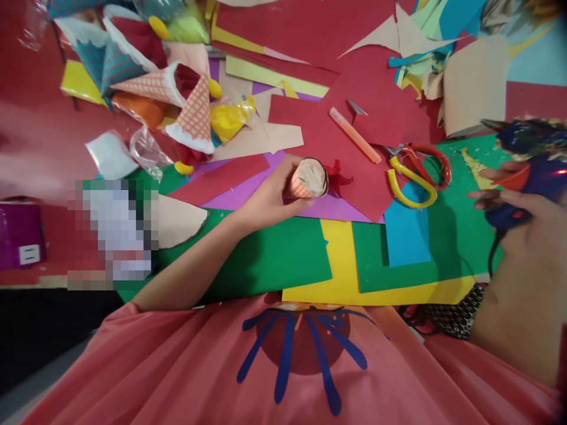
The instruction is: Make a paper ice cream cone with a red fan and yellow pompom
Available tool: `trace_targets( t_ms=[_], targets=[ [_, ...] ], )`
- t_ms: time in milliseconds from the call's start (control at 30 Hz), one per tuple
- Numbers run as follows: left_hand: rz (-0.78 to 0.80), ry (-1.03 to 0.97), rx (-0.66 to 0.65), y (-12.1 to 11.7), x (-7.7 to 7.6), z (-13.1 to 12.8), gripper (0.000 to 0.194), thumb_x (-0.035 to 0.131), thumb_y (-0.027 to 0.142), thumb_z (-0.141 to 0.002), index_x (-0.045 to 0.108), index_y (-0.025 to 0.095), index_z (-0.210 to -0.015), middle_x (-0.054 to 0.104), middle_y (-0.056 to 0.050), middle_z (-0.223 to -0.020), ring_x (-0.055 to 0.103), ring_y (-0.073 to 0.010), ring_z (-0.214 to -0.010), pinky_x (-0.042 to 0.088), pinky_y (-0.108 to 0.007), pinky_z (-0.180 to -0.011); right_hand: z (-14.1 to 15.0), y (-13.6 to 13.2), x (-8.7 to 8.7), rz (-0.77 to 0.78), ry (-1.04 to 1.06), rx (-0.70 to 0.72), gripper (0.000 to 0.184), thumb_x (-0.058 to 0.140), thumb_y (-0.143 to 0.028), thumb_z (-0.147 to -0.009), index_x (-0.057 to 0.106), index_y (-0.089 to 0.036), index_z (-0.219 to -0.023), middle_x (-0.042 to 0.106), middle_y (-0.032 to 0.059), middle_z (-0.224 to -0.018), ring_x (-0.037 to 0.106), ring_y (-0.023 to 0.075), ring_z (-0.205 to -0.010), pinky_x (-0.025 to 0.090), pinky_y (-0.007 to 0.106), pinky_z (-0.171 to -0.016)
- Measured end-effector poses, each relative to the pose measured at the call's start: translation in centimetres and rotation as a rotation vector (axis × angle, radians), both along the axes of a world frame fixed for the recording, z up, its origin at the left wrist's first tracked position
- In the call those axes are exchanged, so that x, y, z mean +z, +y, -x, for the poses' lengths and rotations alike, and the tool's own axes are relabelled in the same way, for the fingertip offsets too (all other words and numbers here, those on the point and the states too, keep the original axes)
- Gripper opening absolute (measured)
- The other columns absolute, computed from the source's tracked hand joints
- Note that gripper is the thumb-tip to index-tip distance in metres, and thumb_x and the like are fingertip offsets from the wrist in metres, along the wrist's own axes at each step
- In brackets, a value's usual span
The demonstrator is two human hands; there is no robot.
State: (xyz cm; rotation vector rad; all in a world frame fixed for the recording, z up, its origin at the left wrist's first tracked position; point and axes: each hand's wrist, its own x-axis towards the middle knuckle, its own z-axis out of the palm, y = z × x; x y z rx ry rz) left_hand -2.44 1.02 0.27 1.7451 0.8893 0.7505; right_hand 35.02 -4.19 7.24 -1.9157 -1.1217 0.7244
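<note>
My left hand [277, 198] is closed around a small paper cone [310, 177] with an orange checked side. Its round beige end, edged in dark, faces me. Just right of it lies a red star-like paper cutout [339, 177]. At the right edge, my right hand [527, 203] grips a dark blue glue gun [543, 177] with an orange trigger and a small red light; part of the grip is blurred. Between the hands rest scissors [419, 171] with red and yellow handles, spread apart, and a peach marker-like stick [354, 134].
Finished felt-like cones [153, 85] with white trim and several plastic packets lie at the upper left. Red sheets [301, 29] and paper scraps cover the back. A beige paper roll [473, 85] stands at the right. Green sheets [266, 248] lie before me, with a purple box [20, 230] far left.
</note>
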Motion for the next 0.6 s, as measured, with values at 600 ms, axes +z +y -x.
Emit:
trace_targets(
  t_ms=[600],
  targets=[
    [0.188, -0.085, 0.009, -0.3, 0.1, -0.5, 0.060, 0.067, 0.055, -0.082, 0.050, 0.016, -0.124, 0.065, -0.010, -0.114, 0.064, -0.0190, -0.099, 0.051, -0.027, -0.080, 10.6, 1.5, -3.6, 0.101, 0.324, 0.442, 0.029, 0.074, -0.046, -0.077, 0.062, -0.021, -0.068, 0.060, -0.0018, -0.055, 0.054, 0.0113, -0.048, 0.046, 0.027, -0.046]
  ],
)
